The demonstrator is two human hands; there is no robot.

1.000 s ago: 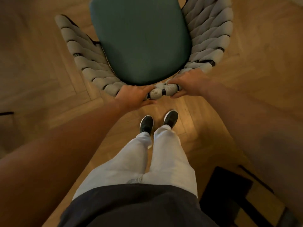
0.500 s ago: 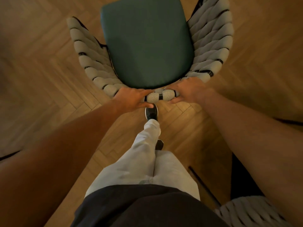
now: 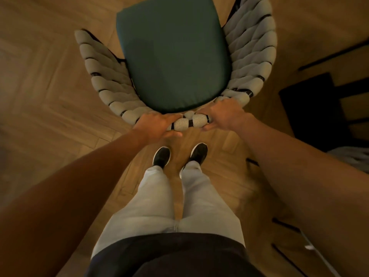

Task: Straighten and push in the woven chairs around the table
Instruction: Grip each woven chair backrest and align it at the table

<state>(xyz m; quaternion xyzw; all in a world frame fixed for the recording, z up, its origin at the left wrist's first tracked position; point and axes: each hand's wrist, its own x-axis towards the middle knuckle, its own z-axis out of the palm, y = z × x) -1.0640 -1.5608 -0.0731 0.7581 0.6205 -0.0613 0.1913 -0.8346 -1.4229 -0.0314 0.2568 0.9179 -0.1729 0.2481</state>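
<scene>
A woven chair [image 3: 253, 56] with thick grey rope wrapped round a dark frame stands right in front of me, seen from above. Its dark green seat cushion [image 3: 171, 54] fills the middle. My left hand [image 3: 157, 124] grips the top rail of the backrest on the left. On the same rail, my right hand [image 3: 223, 114] holds on a short way to the right. Two rope loops show between my hands. No table shows in this view.
Herringbone wooden floor [image 3: 50, 86] spreads to the left and behind the chair. Another dark piece of furniture [image 3: 311, 108] with black legs stands close on the right, with a grey woven part [image 3: 351, 156] below it. My feet stand just behind the chair's back.
I have stepped, and both feet now stand side by side behind the chair. The chair has shifted relative to the floor, and dark furniture now shows on the right. Both hands keep their hold.
</scene>
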